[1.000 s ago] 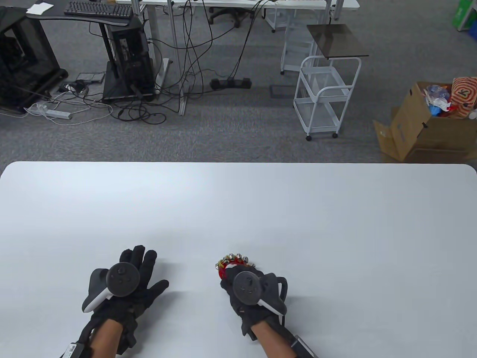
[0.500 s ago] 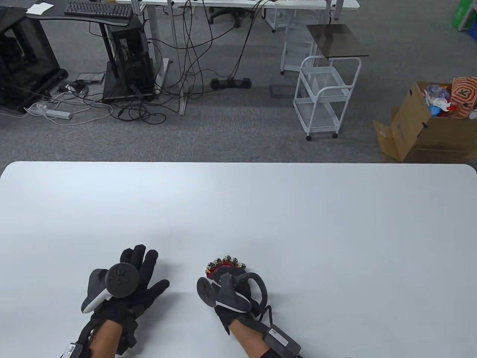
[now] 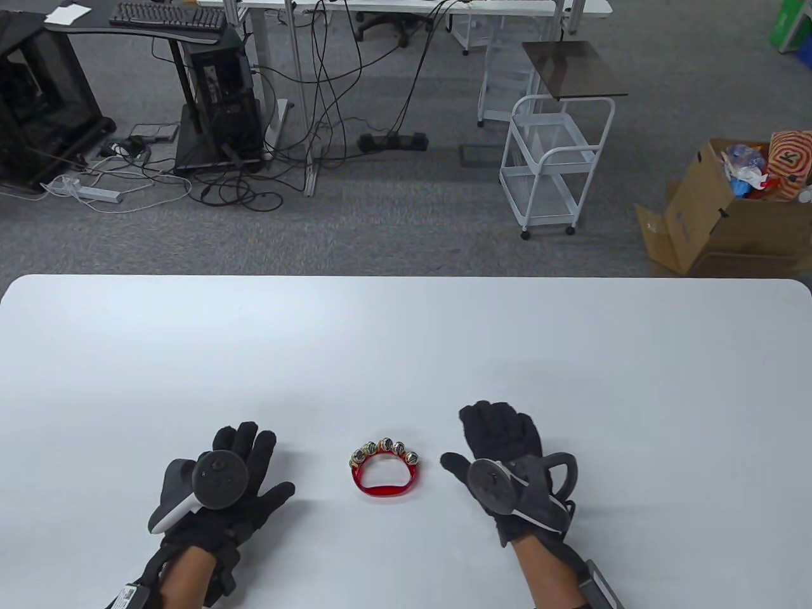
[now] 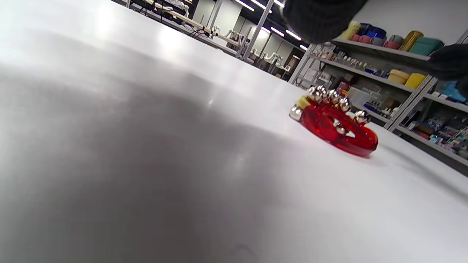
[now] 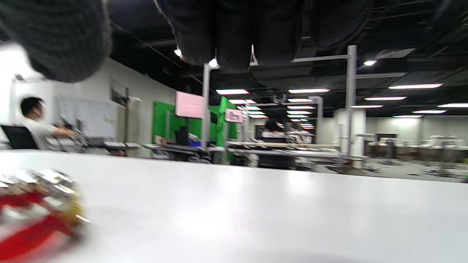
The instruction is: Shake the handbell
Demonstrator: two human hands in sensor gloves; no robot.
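The handbell is a red plastic ring with a row of small metal jingle bells on its far side. It lies flat on the white table, between my hands and touched by neither. It also shows in the left wrist view and blurred at the lower left of the right wrist view. My left hand lies to the left of the handbell, fingers spread, holding nothing. My right hand lies to its right, fingers extended, holding nothing.
The table's far edge runs across the middle of the table view. Beyond it on the floor stand a white wire cart, a cardboard box and desks with cables.
My right hand held the handbell and turned at the wrist. It has now let go of it and moved to the right. The bell lies on the table. My left hand shifted slightly right.
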